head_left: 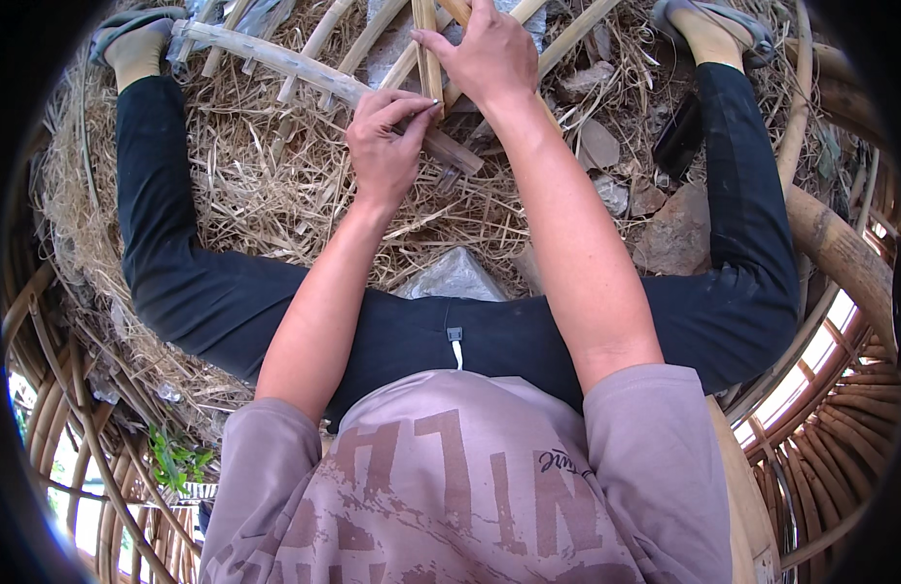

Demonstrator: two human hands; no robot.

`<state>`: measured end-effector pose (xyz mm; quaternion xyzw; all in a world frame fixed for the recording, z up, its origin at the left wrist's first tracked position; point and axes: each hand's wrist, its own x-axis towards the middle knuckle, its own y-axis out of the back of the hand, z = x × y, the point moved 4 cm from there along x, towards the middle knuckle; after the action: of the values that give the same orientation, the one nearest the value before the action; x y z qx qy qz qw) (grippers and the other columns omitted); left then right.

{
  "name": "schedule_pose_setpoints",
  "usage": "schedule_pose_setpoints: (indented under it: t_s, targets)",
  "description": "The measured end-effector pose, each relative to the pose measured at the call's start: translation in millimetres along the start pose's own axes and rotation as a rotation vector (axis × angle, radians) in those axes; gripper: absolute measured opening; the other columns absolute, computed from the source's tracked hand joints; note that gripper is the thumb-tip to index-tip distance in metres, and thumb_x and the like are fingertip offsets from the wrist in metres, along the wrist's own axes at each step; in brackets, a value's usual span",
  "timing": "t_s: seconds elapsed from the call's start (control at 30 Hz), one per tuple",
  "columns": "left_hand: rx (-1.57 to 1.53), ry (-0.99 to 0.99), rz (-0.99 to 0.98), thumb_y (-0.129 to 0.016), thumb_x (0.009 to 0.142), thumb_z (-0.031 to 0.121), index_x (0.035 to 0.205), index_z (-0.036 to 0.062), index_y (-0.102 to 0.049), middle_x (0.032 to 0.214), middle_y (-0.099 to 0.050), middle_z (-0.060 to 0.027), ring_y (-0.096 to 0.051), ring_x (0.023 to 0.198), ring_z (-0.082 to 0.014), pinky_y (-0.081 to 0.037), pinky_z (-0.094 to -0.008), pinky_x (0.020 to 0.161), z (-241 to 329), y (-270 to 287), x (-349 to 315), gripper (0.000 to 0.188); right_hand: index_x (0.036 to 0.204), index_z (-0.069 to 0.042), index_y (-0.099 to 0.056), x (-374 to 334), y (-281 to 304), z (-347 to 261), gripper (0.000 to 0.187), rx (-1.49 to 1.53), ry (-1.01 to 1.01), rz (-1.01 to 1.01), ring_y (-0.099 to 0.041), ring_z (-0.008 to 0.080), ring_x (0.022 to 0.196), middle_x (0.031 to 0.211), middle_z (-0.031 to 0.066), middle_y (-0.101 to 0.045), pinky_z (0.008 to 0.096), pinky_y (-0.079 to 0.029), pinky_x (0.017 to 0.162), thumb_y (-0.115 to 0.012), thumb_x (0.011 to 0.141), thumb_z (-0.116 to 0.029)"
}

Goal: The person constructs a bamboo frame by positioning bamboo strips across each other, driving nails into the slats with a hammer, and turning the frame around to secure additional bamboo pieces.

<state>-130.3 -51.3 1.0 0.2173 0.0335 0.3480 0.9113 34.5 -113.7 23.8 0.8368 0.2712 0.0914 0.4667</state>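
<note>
My left hand (387, 141) is closed in a pinch, and a small dark bit shows at its fingertips, too small to name. It is right beside the end of a grey wooden bar (266, 60) that slants down from the upper left. My right hand (489, 63) is closed round bamboo strips at the top edge, its thumb stretched toward an upright bamboo strip (428, 63). The fingers' far side is partly cut off by the picture's edge. That upright strip meets the bar near my left fingertips. More bamboo strips (577, 34) cross beyond, forming a lattice.
Dry straw and shavings (246, 185) cover the ground between my legs. Stones (674, 229) and a dark flat object (679, 134) lie by my right leg. A grey block (452, 275) sits close to my lap. Curved bamboo poles (840, 243) stand at both sides.
</note>
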Motion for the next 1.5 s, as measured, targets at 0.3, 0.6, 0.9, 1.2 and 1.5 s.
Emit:
schedule_pose_setpoints:
  t_s: [0.3, 0.6, 0.9, 1.2, 1.5]
  targets:
    - [-0.007, -0.088, 0.044, -0.081, 0.08, 0.004, 0.092, 0.0061, -0.079, 0.091, -0.074, -0.0067, -0.066, 0.086, -0.0242, -0.053, -0.0353, 0.076, -3, -2, -4, 0.013, 0.116, -0.004, -0.055, -13, 18, 7, 0.055, 0.083, -0.069, -0.051, -0.069, 0.0456, 0.093, 0.099, 0.026, -0.07, 0.0531, -0.056, 0.078, -0.077, 0.087, -0.045]
    - [-0.013, -0.165, 0.042, -0.081, 0.081, 0.004, 0.093, 0.0049, -0.078, 0.091, -0.073, -0.007, -0.067, 0.087, -0.0246, -0.053, -0.0365, 0.076, 0, -1, -3, 0.013, 0.108, 0.007, -0.054, -57, 14, 28, 0.094, 0.165, -0.072, -0.088, -0.073, 0.0425, 0.085, 0.09, 0.027, -0.07, 0.0469, -0.059, 0.072, -0.089, 0.063, -0.067]
    - [-0.021, -0.162, 0.046, -0.081, 0.081, 0.004, 0.094, 0.0047, -0.078, 0.092, -0.073, -0.0066, -0.067, 0.086, -0.0254, -0.053, -0.0362, 0.076, -5, -3, -5, 0.012, 0.109, 0.007, -0.054, -57, 10, 28, 0.094, 0.118, -0.078, -0.178, -0.073, 0.0375, 0.08, 0.083, 0.0199, -0.069, 0.0447, -0.057, 0.069, -0.09, 0.062, -0.068]
    - [-0.018, -0.162, 0.052, -0.081, 0.082, 0.005, 0.094, 0.0041, -0.078, 0.093, -0.073, -0.0075, -0.067, 0.086, -0.0252, -0.053, -0.0358, 0.075, -2, -3, -5, 0.013, 0.107, 0.007, -0.055, -55, 8, 30, 0.091, 0.123, -0.058, -0.18, -0.072, 0.0391, 0.085, 0.088, 0.0227, -0.069, 0.0456, -0.058, 0.074, -0.09, 0.063, -0.066]
    - [-0.09, -0.012, 0.051, -0.08, 0.081, 0.003, 0.095, 0.0029, -0.078, 0.095, -0.074, -0.0095, -0.07, 0.085, -0.0248, -0.055, -0.0342, 0.076, -5, -3, -4, 0.015, 0.109, 0.007, -0.056, -56, 8, 27, 0.093, 0.109, -0.069, -0.186, -0.072, 0.0388, 0.089, 0.09, 0.0214, -0.069, 0.0451, -0.058, 0.077, -0.091, 0.063, -0.065]
